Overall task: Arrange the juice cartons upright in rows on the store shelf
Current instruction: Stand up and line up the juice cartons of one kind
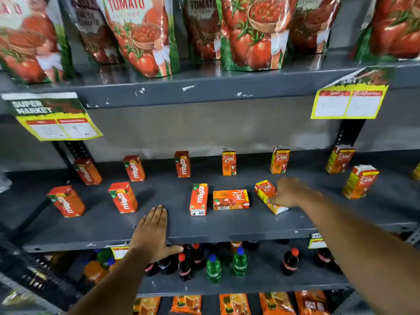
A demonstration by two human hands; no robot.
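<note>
Small juice cartons stand in two loose rows on the grey shelf (227, 226). Red Maaza cartons fill the left half, such as one in the front row (123, 197). Orange Real cartons stand at the back right, such as one (229, 163). Another Maaza carton (198, 199) lies on its back at the front middle. Beside it a Real carton (231, 199) lies flat on its side. My right hand (289, 193) is shut on a tilted Real carton (266, 190). My left hand (151, 233) rests flat and open on the shelf's front edge, holding nothing.
Tomato pouches (250, 32) fill the shelf above, with price tags (348, 102) hanging from its edge. Cola and green soda bottles (213, 267) stand on the shelf below, and orange packets (234, 303) lie under those. A black upright post (347, 133) stands at the right.
</note>
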